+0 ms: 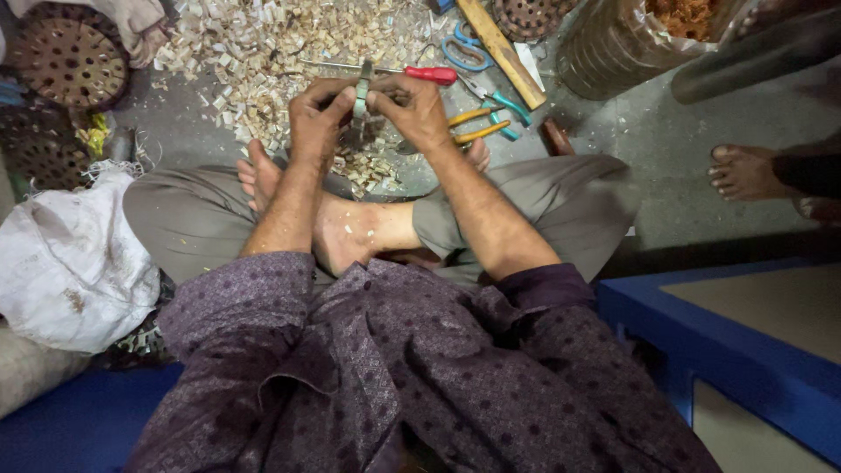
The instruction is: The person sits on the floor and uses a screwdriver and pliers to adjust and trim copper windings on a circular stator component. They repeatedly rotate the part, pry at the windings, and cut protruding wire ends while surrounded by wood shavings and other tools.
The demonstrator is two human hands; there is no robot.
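Observation:
I sit cross-legged on the floor. My left hand [317,118] and my right hand [412,107] meet in front of my feet, both closed on a narrow grey metal strip [360,96] held upright between them. Below the hands lies a small heap of pale wood chips [368,171]. A red-handled tool [429,75] lies just beyond my right hand. What the strip's lower end touches is hidden by my fingers.
A wide scatter of pale chips [254,52] covers the floor ahead. Yellow-handled pliers [477,124], teal-handled pliers [504,103], blue scissors [462,52] and a wooden stick [499,48] lie right. Perforated round discs [70,57], a white sack [70,263], another person's foot [745,171], a blue ledge [727,350].

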